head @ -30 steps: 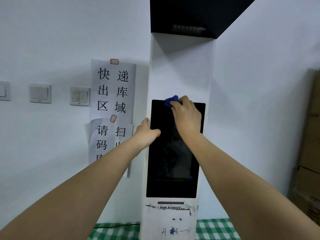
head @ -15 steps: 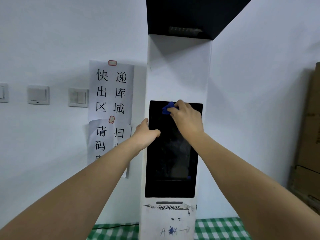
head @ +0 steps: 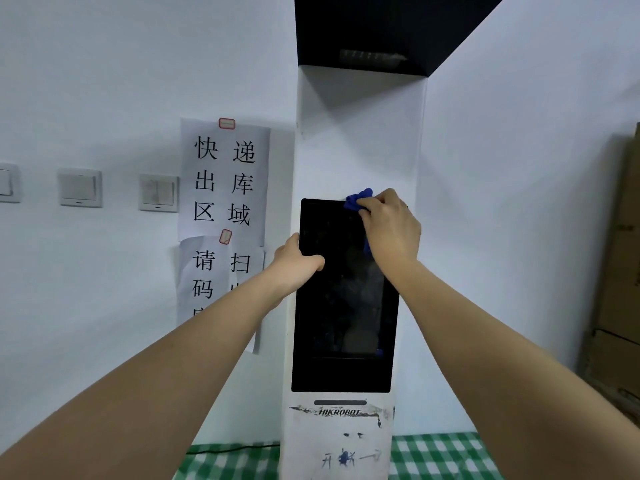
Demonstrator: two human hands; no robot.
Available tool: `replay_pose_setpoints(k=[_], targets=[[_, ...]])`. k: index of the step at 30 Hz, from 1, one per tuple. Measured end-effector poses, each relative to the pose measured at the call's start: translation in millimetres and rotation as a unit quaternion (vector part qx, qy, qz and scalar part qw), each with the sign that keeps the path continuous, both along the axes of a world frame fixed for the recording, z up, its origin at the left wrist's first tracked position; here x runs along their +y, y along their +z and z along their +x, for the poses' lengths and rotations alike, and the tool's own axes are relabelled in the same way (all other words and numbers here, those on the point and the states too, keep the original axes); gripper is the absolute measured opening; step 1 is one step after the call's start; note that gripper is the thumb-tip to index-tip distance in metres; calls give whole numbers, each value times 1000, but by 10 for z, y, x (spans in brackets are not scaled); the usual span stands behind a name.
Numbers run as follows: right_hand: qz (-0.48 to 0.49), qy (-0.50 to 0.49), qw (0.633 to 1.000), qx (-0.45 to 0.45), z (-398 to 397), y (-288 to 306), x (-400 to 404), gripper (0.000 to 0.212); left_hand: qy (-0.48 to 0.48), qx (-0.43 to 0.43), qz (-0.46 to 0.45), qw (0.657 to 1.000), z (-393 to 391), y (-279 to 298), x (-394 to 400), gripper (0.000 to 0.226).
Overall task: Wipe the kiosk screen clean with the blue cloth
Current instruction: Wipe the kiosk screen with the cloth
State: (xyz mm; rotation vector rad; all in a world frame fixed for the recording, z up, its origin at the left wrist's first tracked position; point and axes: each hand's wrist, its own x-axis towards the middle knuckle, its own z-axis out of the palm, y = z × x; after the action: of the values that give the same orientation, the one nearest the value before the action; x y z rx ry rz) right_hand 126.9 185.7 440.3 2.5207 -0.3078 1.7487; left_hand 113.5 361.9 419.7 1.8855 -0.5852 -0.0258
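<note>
One kiosk (head: 356,140) with one dark screen (head: 341,306), one blue cloth (head: 358,199), two hands, two paper signs, three wall switches and two red tape tabs are visible.

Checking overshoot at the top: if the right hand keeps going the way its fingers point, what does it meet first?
The right hand points up-left, pinching the blue cloth at the screen top edge. Next, probably, the kiosk's white panel; nothing else shows there.

A green-and-white checked cloth (head: 440,455) covers the surface where the white kiosk (head: 360,140) stands, a black cable (head: 235,446) lying on it.
</note>
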Motion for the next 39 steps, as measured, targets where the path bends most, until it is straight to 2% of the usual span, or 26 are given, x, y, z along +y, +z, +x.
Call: replay_pose_setpoints(k=[2,4,7,9,11,12,14,17,19,23,24,27,29,31,34,37,39], targets=[[5,3,1000,0,12,-64,93,23,-2,-2,-2,1000,-9,7,-4,59],[-24,21,999,42,30,-155,161,20,6,-4,-11,1000,-16,8,-12,58],[-125,14,989,80,18,-140,102,27,15,-3,-12,1000,-41,3,-15,58],[-93,-11,994,53,-7,-26,23,23,8,-3,-3,1000,-38,-2,2,58],[7,-10,1000,7,-6,28,19,23,2,-1,1,1000,-44,-6,26,59],[23,-9,1000,-5,-3,15,62,23,2,0,1,1000,-38,-12,29,61],[-22,2,1000,17,24,-61,224,21,4,3,-6,1000,-12,-28,26,62],[-134,13,984,120,69,-174,363,25,10,0,-18,1000,11,-46,10,57],[-169,-6,980,107,95,-78,318,27,12,-3,-16,1000,28,-52,6,57],[-38,0,999,22,166,11,338,21,1,-5,-11,1000,36,-55,28,57],[-30,7,999,19,185,-10,387,20,0,-5,-10,1000,36,-52,38,58],[-63,29,997,44,221,-49,491,22,1,-4,1,1000,44,-47,62,65],[-127,2,990,68,219,-7,457,31,3,-2,8,1000,60,-53,77,67],[-153,-19,984,94,196,67,414,28,3,-4,11,1000,79,-70,86,62],[-97,-4,994,56,190,81,450,20,3,-8,10,1000,103,-90,75,58],[-32,26,999,17,233,4,572,13,7,-9,15,1000,118,-92,43,69],[-69,24,997,40,266,-36,650,20,7,-4,17,1000,126,-91,41,74]])
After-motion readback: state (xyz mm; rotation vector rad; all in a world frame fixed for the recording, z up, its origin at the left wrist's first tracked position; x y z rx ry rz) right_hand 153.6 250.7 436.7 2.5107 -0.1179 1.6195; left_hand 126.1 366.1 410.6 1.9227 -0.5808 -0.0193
